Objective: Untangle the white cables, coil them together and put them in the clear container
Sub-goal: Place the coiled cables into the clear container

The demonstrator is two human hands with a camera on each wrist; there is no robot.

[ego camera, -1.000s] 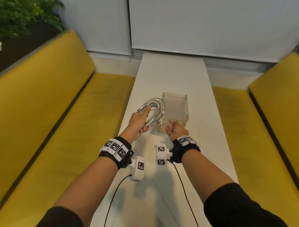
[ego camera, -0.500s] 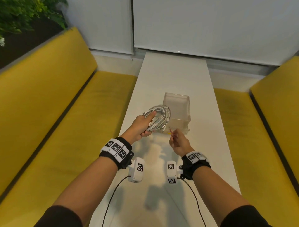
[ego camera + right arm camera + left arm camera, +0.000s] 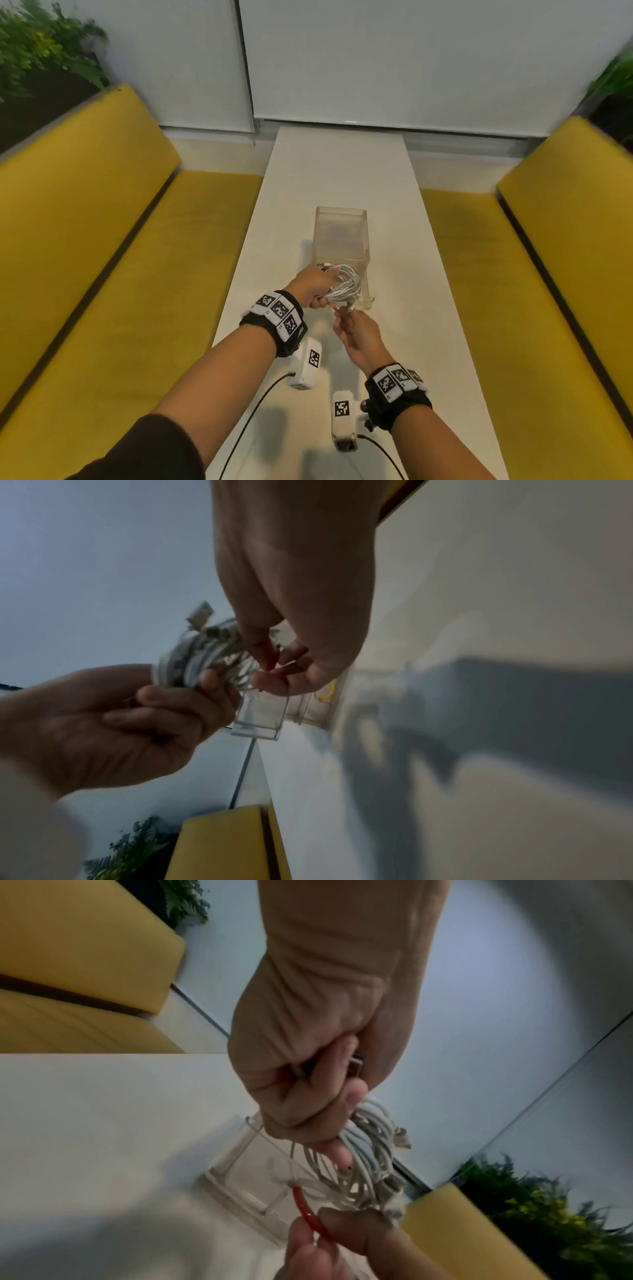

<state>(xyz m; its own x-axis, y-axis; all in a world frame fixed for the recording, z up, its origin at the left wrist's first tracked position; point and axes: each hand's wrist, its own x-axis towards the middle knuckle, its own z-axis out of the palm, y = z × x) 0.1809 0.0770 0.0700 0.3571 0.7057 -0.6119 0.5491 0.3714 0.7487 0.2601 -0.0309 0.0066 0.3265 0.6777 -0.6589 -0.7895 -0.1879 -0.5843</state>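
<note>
Cables (image 3: 344, 286) coiled, gripped in curled left hand (image 3: 313, 286) above near end of clear container (image 3: 340, 236) on table (image 3: 342, 171). Could spring loose if red band (image 3: 310, 1211) slips or snaps while stretched. Right hand (image 3: 356, 330), just nearer, palm turned inward, pinching that band against the coil's near side.

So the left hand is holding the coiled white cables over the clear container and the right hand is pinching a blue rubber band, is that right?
Not quite: the rubber band is red, not blue, as the left wrist view shows. The rest stands: the left hand holds the coiled white cables over the clear container, and the right hand pinches the band.
</note>
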